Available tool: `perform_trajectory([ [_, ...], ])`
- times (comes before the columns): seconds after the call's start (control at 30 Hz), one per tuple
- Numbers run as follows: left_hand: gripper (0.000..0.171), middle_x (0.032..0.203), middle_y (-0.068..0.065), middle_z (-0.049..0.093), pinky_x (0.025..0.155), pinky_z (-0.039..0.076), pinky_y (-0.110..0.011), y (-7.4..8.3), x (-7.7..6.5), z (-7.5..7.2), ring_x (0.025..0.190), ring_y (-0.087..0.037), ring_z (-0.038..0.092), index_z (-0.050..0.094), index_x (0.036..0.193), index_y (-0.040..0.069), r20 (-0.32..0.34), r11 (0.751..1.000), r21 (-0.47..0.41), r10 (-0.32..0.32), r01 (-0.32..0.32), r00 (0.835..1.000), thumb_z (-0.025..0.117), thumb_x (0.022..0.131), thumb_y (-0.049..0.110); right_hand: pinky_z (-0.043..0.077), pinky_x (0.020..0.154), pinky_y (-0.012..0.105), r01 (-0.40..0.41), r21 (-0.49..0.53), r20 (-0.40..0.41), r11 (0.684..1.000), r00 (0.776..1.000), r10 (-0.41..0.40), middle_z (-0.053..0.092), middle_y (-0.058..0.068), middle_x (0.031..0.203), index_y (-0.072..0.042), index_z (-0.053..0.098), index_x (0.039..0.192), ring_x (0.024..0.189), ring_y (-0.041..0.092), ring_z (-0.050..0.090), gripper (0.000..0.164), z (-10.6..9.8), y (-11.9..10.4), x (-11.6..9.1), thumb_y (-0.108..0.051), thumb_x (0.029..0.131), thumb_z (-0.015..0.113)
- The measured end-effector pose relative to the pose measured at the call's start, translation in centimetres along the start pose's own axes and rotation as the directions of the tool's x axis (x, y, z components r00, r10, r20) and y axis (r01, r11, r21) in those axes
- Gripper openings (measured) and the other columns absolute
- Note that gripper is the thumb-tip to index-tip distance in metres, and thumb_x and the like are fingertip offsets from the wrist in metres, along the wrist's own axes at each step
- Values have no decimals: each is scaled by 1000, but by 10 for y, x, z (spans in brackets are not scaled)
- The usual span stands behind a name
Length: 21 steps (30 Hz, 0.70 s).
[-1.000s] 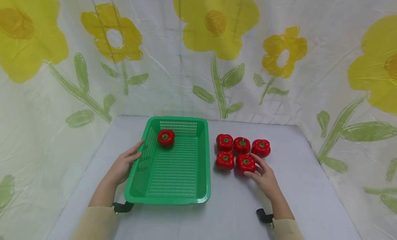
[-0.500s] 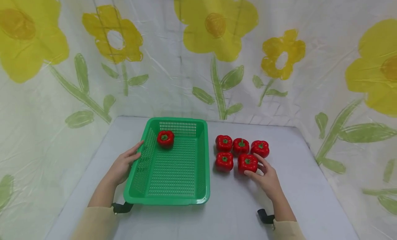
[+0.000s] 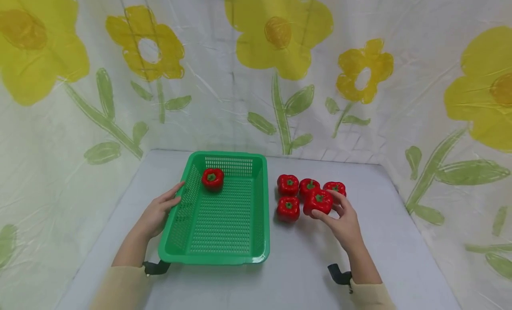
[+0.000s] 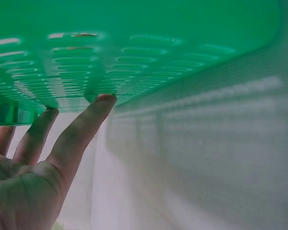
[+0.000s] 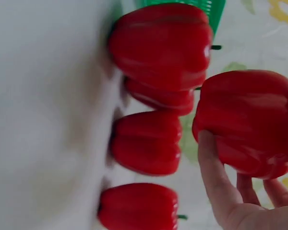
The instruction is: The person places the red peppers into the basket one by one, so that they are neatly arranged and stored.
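A red bell pepper is held up off the table in my right hand, thumb on its near side and fingers on its far right. In the right wrist view, the held bell pepper stands apart from the white surface. My left hand rests against the left side of a green plastic basket; in the left wrist view its straight fingers touch the slotted wall. One bell pepper sits inside the basket, near its far left corner.
Several other red bell peppers stand right of the basket: one at the near left, one behind it, one at middle back, one at far right, partly hidden. A flower-printed curtain hangs behind the white table.
My right hand has lifted its bell pepper from the front of the group, first shifting slightly right, then rising. The left hand and basket stay practically where they were.
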<state>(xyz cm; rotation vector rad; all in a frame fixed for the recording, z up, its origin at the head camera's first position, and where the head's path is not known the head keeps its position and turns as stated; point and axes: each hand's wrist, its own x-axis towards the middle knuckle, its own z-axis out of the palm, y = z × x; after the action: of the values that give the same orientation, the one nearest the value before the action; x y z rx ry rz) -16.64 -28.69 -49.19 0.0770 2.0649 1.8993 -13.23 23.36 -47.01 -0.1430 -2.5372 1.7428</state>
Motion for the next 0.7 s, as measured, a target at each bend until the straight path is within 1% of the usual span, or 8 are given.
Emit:
perform_trajectory([
  [0.17, 60, 170, -10, 11, 95, 55, -30, 1, -2, -1, 135, -18, 45, 19, 163, 30, -4, 1000, 1, -8, 9, 1000, 44, 109, 39, 61, 88, 37, 0, 22, -11, 1000, 1000, 1, 48, 7, 145, -19, 42, 150, 135, 30, 48, 87, 9, -13, 5, -40, 79, 87],
  [0.3, 59, 170, -10, 12, 94, 56, -30, 1, -2, 0, 128, -11, 50, 20, 163, 29, -7, 1000, -3, -6, 6, 1000, 43, 109, 38, 60, 88, 37, 5, 33, -16, 999, 1000, -5, 50, 5, 144, -20, 44, 149, 133, 28, 49, 86, 15, -19, 10, -41, 78, 88],
  [0.43, 59, 170, -10, 12, 94, 56, -30, 2, -1, 1, 128, -9, 50, 19, 163, 29, -7, 1000, -9, -3, 3, 1000, 43, 109, 37, 60, 89, 37, 11, 34, -16, 999, 1000, -11, 51, 5, 143, -20, 45, 149, 130, 28, 51, 86, 18, -25, 12, -42, 78, 88],
  [0.63, 58, 170, -10, 12, 95, 55, -30, 3, -1, 2, 129, -10, 48, 20, 163, 29, -11, 1000, -8, -7, 7, 1000, 43, 109, 36, 51, 104, 51, 37, 14, -23, 999, 999, -37, 50, 6, 144, -21, 46, 149, 132, 31, 49, 85, 21, -37, 12, -45, 78, 87],
  [0.7, 58, 170, -10, 12, 95, 55, -30, 2, -2, 3, 130, -10, 48, 20, 163, 29, -10, 1000, -8, -9, 9, 1000, 43, 109, 36, 51, 105, 51, 42, 22, -22, 999, 999, -42, 49, 5, 145, -22, 46, 149, 133, 32, 49, 84, 22, -41, 12, -44, 79, 86],
])
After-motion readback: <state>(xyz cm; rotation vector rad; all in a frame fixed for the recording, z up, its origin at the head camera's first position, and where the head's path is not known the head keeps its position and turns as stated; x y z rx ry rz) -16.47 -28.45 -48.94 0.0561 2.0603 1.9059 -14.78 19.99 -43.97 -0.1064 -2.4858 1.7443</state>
